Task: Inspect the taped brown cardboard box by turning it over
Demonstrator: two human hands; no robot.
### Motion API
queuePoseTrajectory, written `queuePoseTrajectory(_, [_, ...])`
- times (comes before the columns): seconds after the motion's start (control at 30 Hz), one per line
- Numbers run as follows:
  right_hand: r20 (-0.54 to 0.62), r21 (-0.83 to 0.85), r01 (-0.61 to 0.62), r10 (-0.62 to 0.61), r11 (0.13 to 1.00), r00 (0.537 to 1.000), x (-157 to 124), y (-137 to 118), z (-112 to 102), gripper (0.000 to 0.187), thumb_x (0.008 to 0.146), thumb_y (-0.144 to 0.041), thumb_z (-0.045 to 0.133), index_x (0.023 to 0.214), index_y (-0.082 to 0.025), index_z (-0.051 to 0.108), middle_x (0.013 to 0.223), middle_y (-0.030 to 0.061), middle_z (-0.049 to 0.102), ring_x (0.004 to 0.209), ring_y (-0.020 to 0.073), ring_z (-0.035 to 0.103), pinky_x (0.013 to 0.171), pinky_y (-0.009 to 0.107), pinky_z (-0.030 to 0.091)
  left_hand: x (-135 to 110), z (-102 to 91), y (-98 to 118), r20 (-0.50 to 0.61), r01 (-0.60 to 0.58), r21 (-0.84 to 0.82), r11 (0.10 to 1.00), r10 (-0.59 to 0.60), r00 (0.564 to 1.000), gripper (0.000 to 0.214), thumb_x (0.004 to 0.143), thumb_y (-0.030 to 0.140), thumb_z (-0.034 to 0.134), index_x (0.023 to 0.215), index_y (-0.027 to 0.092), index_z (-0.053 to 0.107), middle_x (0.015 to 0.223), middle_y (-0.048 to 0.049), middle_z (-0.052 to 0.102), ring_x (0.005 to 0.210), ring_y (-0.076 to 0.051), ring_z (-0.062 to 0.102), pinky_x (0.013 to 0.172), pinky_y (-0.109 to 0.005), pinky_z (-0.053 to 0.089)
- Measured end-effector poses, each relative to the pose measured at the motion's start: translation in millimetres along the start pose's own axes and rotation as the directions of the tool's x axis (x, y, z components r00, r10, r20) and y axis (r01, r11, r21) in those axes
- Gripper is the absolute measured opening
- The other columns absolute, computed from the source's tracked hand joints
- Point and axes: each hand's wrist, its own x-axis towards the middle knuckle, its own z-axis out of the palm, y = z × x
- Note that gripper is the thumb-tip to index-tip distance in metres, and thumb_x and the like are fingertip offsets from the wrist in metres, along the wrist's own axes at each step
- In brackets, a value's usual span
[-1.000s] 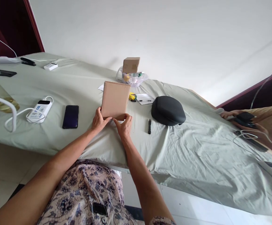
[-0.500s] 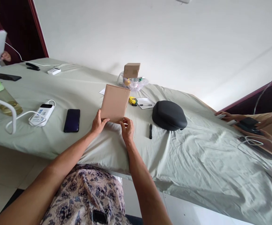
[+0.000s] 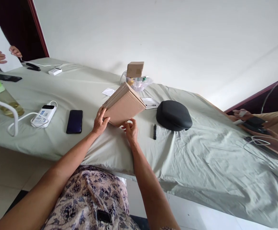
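A brown cardboard box (image 3: 126, 107) is tilted up over the near side of the cloth-covered table, its folded flap edges turned toward the upper left. My left hand (image 3: 100, 121) is closed on its lower left corner, thumb on the near face. Bent fingers of my right hand (image 3: 131, 130) meet the box's lower edge from below; part of their contact is hidden. Left of my hands lies a dark phone (image 3: 74, 121). To the right are a black marker (image 3: 154, 132) and a black zip case (image 3: 174, 115).
Behind the box, a clear plastic basket (image 3: 142, 84) holds small items and another carton (image 3: 135, 69). A pen lies on white paper (image 3: 149, 103). At left are a white charger (image 3: 43, 116) and green-lidded bottle (image 3: 7, 102). Other people's hands show at both sides.
The box has turned from nearly flat-on to slanted, its top swinging right and its flap edges coming into view. My right hand has shifted slightly along its lower edge.
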Motion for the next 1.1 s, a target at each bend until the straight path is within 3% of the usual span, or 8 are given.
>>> queuePoseTrajectory(0.17, [0.0, -0.051, 0.028, -0.028, 0.998, 1.0, 3, -1, -4, 0.056, 0.081, -0.074, 0.055, 0.1, -0.02, 0.06, 0.086, 0.0048, 0.073, 0.068, 0.0182, 0.07, 0.054, 0.025, 0.05, 2, -3.5, -1, 0.014, 0.072, -0.046, 0.996, -0.072, 0.997, 0.055, 0.1, 0.057, 0.044, 0.145, 0.025, 0.052, 0.162, -0.0156, 0.037, 0.15, -0.029, 0.041, 0.113, -0.044, 0.051])
queuePoseTrajectory(0.3, [0.015, -0.074, 0.023, -0.022, 0.997, 1.0, 5, -2, -7, 0.068, 0.082, -0.083, 0.047, 0.096, -0.019, 0.064, 0.088, 0.0078, 0.073, 0.068, 0.0188, 0.07, 0.053, 0.025, 0.05, 5, -4.4, 2, -0.01, 0.071, -0.032, 0.997, -0.072, 0.997, 0.053, 0.102, 0.054, 0.043, 0.144, 0.025, 0.053, 0.154, -0.0148, 0.047, 0.145, -0.028, 0.047, 0.118, -0.044, 0.046])
queuePoseTrajectory(0.4, [-0.013, -0.078, 0.021, -0.022, 0.997, 1.0, 6, -4, -10, 0.067, 0.081, -0.083, 0.049, 0.095, -0.019, 0.062, 0.088, 0.0068, 0.072, 0.067, 0.0177, 0.07, 0.053, 0.024, 0.049, 7, -4.6, 5, -0.029, 0.071, -0.013, 0.997, -0.071, 0.997, 0.05, 0.102, 0.05, 0.044, 0.142, 0.023, 0.055, 0.152, -0.0142, 0.05, 0.143, -0.026, 0.049, 0.119, -0.043, 0.046])
queuePoseTrajectory(0.53, [-0.181, -0.017, 0.064, -0.066, 0.998, 0.981, 11, -4, -14, 0.066, 0.079, -0.077, 0.059, 0.114, -0.021, 0.053, 0.087, 0.0022, 0.069, 0.065, 0.0159, 0.069, 0.051, 0.021, 0.046, 8, -7.6, 9, -0.052, 0.049, 0.022, 0.999, -0.048, 0.998, 0.046, 0.103, 0.046, 0.042, 0.14, 0.023, 0.057, 0.152, -0.0136, 0.05, 0.143, -0.025, 0.049, 0.121, -0.042, 0.045])
queuePoseTrajectory(0.67, [-0.352, 0.011, 0.174, -0.159, 0.985, 0.922, 17, -1, -21, 0.066, 0.086, -0.069, 0.054, 0.132, -0.023, 0.044, 0.089, 0.001, 0.065, 0.068, 0.0154, 0.068, 0.053, 0.022, 0.046, 10, -12.7, 14, -0.067, 0.0, 0.061, 0.998, 0.004, 0.998, 0.044, 0.105, 0.042, 0.037, 0.137, 0.024, 0.06, 0.154, -0.0124, 0.048, 0.146, -0.024, 0.046, 0.123, -0.044, 0.042])
queuePoseTrajectory(0.8, [-0.431, -0.1, 0.21, -0.233, 0.973, 0.872, 16, 1, -26, 0.057, 0.093, -0.066, 0.047, 0.128, -0.021, 0.052, 0.108, 0.0087, 0.064, 0.092, 0.0203, 0.069, 0.072, 0.032, 0.056, 12, -15.7, 19, -0.069, -0.079, 0.076, 0.994, 0.084, 0.994, 0.043, 0.106, 0.037, 0.032, 0.132, 0.025, 0.064, 0.158, -0.011, 0.045, 0.148, -0.024, 0.044, 0.123, -0.047, 0.042])
queuePoseTrajectory(0.93, [-0.402, -0.25, 0.267, -0.35, 0.931, 0.846, 10, 3, -24, 0.061, 0.094, -0.067, 0.044, 0.134, -0.022, 0.052, 0.132, 0.0149, 0.056, 0.116, 0.0257, 0.06, 0.096, 0.044, 0.053, 12, -15.4, 24, -0.034, -0.147, 0.114, 0.982, 0.152, 0.988, 0.04, 0.104, 0.029, 0.035, 0.122, 0.025, 0.07, 0.152, -0.0094, 0.053, 0.143, -0.023, 0.05, 0.121, -0.046, 0.045])
queuePoseTrajectory(1.1, [-0.287, -0.328, 0.389, -0.484, 0.861, 0.827, 3, 3, -11, 0.075, 0.088, -0.07, 0.056, 0.144, -0.022, 0.042, 0.135, 0.0165, 0.05, 0.12, 0.0305, 0.055, 0.099, 0.051, 0.049, 7, -10.7, 34, -0.003, -0.183, 0.198, 0.963, 0.187, 0.982, 0.028, 0.099, 0.034, 0.05, 0.117, 0.022, 0.068, 0.15, -0.0138, 0.052, 0.143, -0.028, 0.049, 0.118, -0.049, 0.046])
